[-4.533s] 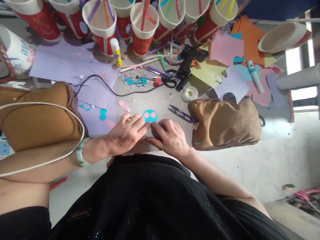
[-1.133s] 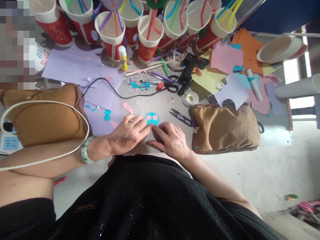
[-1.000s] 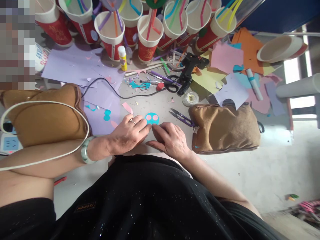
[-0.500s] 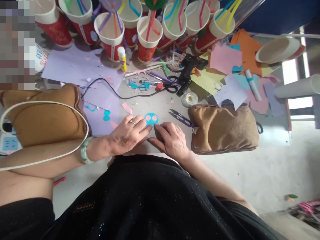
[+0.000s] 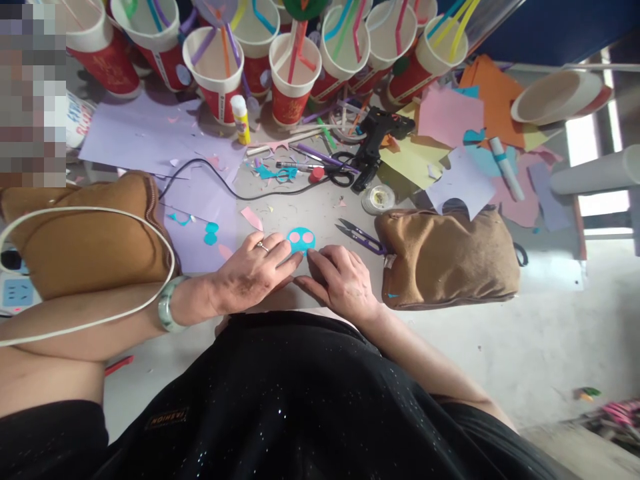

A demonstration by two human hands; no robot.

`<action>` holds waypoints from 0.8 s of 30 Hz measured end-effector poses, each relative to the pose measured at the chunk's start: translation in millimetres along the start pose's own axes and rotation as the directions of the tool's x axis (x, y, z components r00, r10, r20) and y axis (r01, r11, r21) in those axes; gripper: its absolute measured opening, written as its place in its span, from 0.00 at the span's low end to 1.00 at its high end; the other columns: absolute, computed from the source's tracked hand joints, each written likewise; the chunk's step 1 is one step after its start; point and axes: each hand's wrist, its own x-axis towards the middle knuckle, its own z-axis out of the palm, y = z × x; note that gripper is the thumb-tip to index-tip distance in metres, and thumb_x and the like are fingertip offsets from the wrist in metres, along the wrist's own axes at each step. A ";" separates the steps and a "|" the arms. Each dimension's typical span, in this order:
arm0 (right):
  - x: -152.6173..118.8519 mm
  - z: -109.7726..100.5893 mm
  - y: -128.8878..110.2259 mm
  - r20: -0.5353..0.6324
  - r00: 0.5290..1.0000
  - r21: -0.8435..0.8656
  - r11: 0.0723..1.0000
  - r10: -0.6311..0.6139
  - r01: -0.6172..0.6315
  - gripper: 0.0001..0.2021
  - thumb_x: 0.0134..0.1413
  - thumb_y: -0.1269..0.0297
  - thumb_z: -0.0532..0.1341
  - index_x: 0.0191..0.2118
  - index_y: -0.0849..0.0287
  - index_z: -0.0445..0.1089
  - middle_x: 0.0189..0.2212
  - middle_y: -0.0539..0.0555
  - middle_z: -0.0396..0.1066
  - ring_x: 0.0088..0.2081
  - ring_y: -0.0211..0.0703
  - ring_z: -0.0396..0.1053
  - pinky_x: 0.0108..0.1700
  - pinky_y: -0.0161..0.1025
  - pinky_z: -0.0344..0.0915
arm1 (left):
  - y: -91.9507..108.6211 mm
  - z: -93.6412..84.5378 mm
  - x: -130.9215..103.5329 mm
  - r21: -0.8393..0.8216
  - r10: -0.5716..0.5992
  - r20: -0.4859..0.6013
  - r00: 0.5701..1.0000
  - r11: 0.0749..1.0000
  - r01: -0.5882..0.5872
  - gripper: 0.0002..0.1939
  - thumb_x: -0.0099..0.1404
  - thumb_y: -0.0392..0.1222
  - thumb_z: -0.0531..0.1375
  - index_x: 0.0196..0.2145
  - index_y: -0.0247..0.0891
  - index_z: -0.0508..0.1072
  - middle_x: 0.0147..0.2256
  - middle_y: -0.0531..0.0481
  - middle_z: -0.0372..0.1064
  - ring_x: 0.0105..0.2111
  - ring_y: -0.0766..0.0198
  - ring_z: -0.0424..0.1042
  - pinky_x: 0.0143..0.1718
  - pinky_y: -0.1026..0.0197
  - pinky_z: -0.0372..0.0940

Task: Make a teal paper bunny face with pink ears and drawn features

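Blue paper disc (image 5: 301, 246) looks light, easily creased; hold its rim. Left hand (image 5: 251, 272) at seven o'clock, right hand (image 5: 347, 282) at five: fingers bent, grip unclear.

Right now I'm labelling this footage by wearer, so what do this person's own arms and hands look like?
Both arms have short black sleeves. The left wrist wears a pale green, marbled bangle, and the left hand a silvery ring. No jewellery shows on the right hand or wrist. Neither hand is gloved.
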 end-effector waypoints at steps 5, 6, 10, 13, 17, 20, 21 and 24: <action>1.0 -0.7 -1.0 0.010 1.000 0.002 1.000 0.011 -0.011 0.25 0.71 0.44 0.55 0.50 0.62 0.75 0.37 0.57 0.70 0.38 0.45 0.68 0.40 0.42 0.64 | 0.0 -1.2 0.5 -0.001 0.004 0.001 1.000 1.000 -0.004 0.12 0.75 0.38 0.57 0.51 0.36 0.78 0.41 0.45 0.77 0.47 0.53 0.74 0.45 0.51 0.62; 1.2 -0.6 -1.2 0.006 1.000 -0.004 1.000 0.011 -0.011 0.25 0.71 0.43 0.55 0.50 0.62 0.75 0.37 0.57 0.70 0.38 0.45 0.68 0.40 0.42 0.64 | 0.0 -1.7 0.7 -0.002 0.004 0.005 1.000 1.000 -0.004 0.12 0.75 0.38 0.57 0.51 0.35 0.78 0.40 0.45 0.77 0.46 0.53 0.74 0.45 0.51 0.62; 1.2 0.0 -1.4 0.007 1.000 -0.011 1.000 0.019 -0.019 0.25 0.70 0.42 0.54 0.49 0.61 0.75 0.37 0.57 0.70 0.38 0.45 0.68 0.40 0.42 0.64 | -0.1 -3.5 1.4 0.005 0.009 0.011 1.000 1.000 -0.009 0.12 0.74 0.39 0.57 0.51 0.35 0.77 0.40 0.45 0.76 0.46 0.53 0.74 0.45 0.52 0.61; 0.6 0.4 -1.2 0.023 0.999 0.000 1.000 0.024 -0.024 0.24 0.71 0.43 0.54 0.49 0.61 0.75 0.37 0.57 0.70 0.38 0.45 0.67 0.40 0.42 0.64 | -0.6 -3.8 1.6 0.005 0.015 0.016 1.000 1.000 -0.015 0.13 0.74 0.38 0.58 0.52 0.34 0.77 0.40 0.44 0.77 0.46 0.53 0.74 0.45 0.52 0.61; -0.2 0.8 -1.1 0.013 1.000 0.009 1.000 0.026 -0.026 0.24 0.70 0.44 0.55 0.50 0.61 0.75 0.37 0.57 0.70 0.39 0.45 0.67 0.41 0.42 0.64 | -1.9 -2.9 1.6 -0.015 0.015 0.002 1.000 1.000 -0.015 0.12 0.75 0.39 0.56 0.49 0.32 0.77 0.40 0.44 0.77 0.45 0.53 0.75 0.45 0.52 0.62; -0.5 0.7 -0.8 0.020 1.000 0.004 1.000 0.016 -0.016 0.25 0.70 0.42 0.54 0.51 0.60 0.74 0.38 0.57 0.70 0.39 0.45 0.67 0.42 0.42 0.64 | -2.7 -3.0 2.0 -0.015 0.013 -0.012 1.000 1.000 -0.014 0.11 0.75 0.39 0.55 0.44 0.32 0.77 0.37 0.45 0.77 0.43 0.55 0.75 0.44 0.53 0.63; -0.4 0.5 -0.7 0.032 0.999 0.002 1.000 0.010 -0.010 0.26 0.70 0.42 0.53 0.52 0.60 0.74 0.38 0.57 0.70 0.39 0.45 0.67 0.42 0.42 0.63 | -2.8 -3.3 2.2 -0.013 0.014 -0.013 1.000 1.000 -0.014 0.11 0.75 0.38 0.55 0.44 0.33 0.77 0.37 0.46 0.77 0.43 0.55 0.75 0.44 0.53 0.63; 0.5 -0.1 -0.4 0.076 0.997 -0.006 1.000 0.001 0.000 0.26 0.71 0.42 0.52 0.53 0.59 0.74 0.39 0.57 0.70 0.38 0.45 0.65 0.41 0.42 0.62 | -2.9 -4.1 2.2 -0.011 0.016 -0.011 1.000 1.000 -0.016 0.10 0.74 0.37 0.56 0.44 0.33 0.77 0.37 0.46 0.78 0.43 0.54 0.76 0.43 0.53 0.63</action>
